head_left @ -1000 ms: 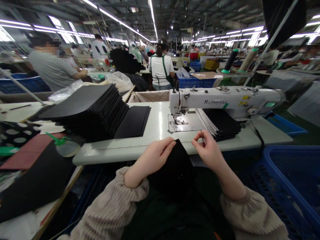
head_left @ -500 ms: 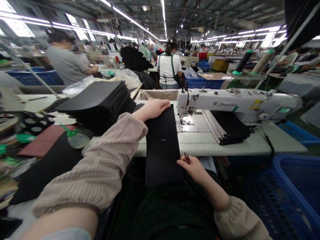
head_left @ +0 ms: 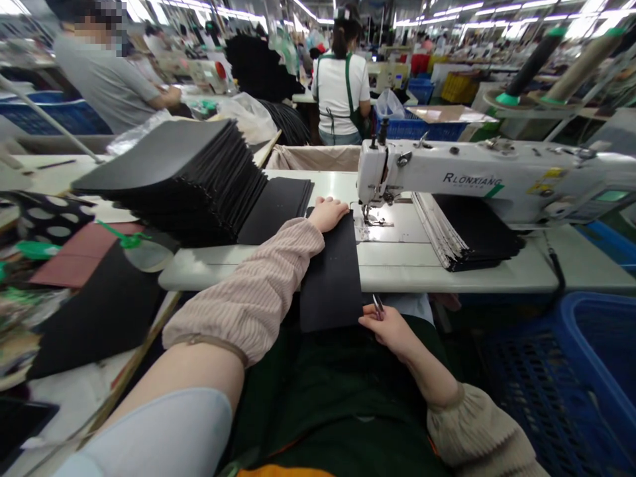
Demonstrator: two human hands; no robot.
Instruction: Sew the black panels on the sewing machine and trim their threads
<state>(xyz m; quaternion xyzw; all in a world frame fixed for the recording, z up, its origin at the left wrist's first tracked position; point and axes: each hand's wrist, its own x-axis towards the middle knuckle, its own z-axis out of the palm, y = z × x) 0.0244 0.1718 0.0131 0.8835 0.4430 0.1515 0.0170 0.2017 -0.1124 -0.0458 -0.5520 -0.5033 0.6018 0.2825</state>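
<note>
A black panel (head_left: pixel 334 285) of smooth sheet material lies partly on the sewing table, its near end hanging over the front edge toward my lap. My left hand (head_left: pixel 328 213) rests on the panel's far end with fingers stretched out, just left of the sewing machine's needle area (head_left: pixel 370 218). At the panel's near right corner, my right hand (head_left: pixel 390 326) is closed. Thread snips (head_left: pixel 378 305) stick up from its grip, blades upward. The thumb and fingertips touch the panel's edge; whether they pinch it I cannot tell.
Left of the panel stands a tall stack of black sheets (head_left: pixel 173 179), with a lower pile (head_left: pixel 278 205) beside it. More folded black pieces (head_left: pixel 477 232) lie under the machine arm (head_left: pixel 462 165). A blue basket (head_left: pixel 586 311) stands at right. Co-workers (head_left: pixel 340 86) sit beyond.
The view has tipped downward and shifted. The panel's near end sits further up, toward the table, and the lower pile shows beside my left hand. My right hand keeps the snips at the panel's corner.
</note>
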